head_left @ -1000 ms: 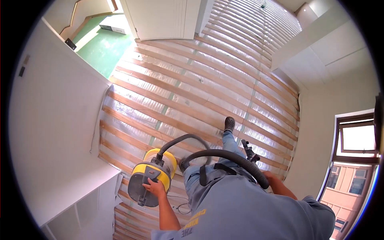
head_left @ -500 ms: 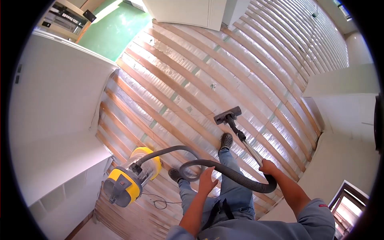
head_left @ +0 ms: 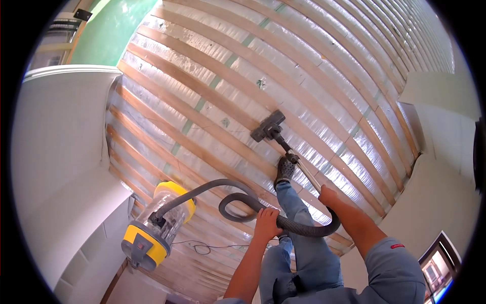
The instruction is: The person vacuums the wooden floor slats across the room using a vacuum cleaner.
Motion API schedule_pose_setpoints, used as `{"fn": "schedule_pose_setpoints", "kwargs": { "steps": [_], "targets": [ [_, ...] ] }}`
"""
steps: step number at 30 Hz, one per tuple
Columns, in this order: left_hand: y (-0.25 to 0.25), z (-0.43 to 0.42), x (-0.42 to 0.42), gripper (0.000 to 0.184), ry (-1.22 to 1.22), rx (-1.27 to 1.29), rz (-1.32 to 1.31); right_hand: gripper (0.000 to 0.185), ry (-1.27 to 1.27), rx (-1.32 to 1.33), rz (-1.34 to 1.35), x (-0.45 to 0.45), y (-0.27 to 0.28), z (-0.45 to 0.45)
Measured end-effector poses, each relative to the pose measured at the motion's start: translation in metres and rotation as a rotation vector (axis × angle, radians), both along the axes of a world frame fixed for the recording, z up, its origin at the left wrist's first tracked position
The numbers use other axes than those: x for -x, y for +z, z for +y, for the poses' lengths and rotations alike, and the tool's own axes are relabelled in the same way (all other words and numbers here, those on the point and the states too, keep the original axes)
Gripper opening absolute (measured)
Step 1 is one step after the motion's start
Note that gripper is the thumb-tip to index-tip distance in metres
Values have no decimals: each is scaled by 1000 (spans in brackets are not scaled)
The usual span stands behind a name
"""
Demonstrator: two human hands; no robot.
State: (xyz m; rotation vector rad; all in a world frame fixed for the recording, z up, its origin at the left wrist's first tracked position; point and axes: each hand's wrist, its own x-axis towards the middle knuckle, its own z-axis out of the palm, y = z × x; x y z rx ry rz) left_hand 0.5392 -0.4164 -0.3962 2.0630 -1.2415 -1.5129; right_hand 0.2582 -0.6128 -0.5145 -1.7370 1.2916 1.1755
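Observation:
My right hand [head_left: 330, 196] is wrapped round the upper end of the metal vacuum tube [head_left: 307, 175]. At the tube's far end, the dark floor nozzle [head_left: 268, 125] rests over the wooden battens. The grey ribbed hose [head_left: 304, 229] curves from the tube past my legs and loops to the left. My left hand [head_left: 268, 224] lies on this hose with its fingers curled over it. The hose runs on to a yellow and grey vacuum cleaner [head_left: 161, 223] with a clear drum, standing at the lower left.
Wooden battens [head_left: 202, 91] cross the floor over silvery foil, with green tape strips between. White cabinets [head_left: 66, 142] line the left, and pale wall panels [head_left: 430, 202] the right. A thin cable [head_left: 202, 247] lies behind the vacuum cleaner. My shoe [head_left: 285, 169] stands beside the tube.
My left hand has come down onto the hose and closed on it. The nozzle has moved left and forward and turned. My left foot has shifted, and the view has moved.

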Motion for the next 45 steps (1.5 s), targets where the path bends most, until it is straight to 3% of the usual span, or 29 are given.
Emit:
{"fn": "schedule_pose_setpoints", "kwargs": {
  "steps": [5,8,9,11,12,14,19,23,26,29,34,40,45],
  "targets": [
    [69,48,9,58,-127,-193,-32,38,-32,43,-149,-38,-25,-10],
    [98,74,2,58,-218,-521,122,42,-70,44,-264,-125,-34,-37],
    [110,77,-1,58,-209,-523,113,42,-82,27,-307,-154,-44,-44],
    [127,75,-10,65,-102,-604,374,46,-50,23,-278,-228,-34,-54],
    [135,69,-14,65,-101,-602,365,45,-47,14,-273,-255,-38,-56],
    [148,56,-19,69,177,-515,514,43,-46,7,-273,-290,-44,-56],
    [157,36,-49,71,293,-597,339,43,-97,64,-283,-296,-41,-71],
    [134,34,-84,61,296,-483,192,46,21,90,-340,-264,-37,-101],
    [105,19,-132,59,271,-459,171,44,85,91,-362,-274,3,-121],
    [85,1,-192,57,268,-387,214,45,152,109,-320,-284,7,-117],
    [85,-18,-286,60,185,-411,357,45,161,159,-257,-397,-10,-129],
    [86,-20,-355,65,378,-411,326,43,207,219,-319,-579,-20,-190],
    [96,-60,-395,60,564,-278,287,43,246,252,-304,-670,-26,-231]
  ]
}}
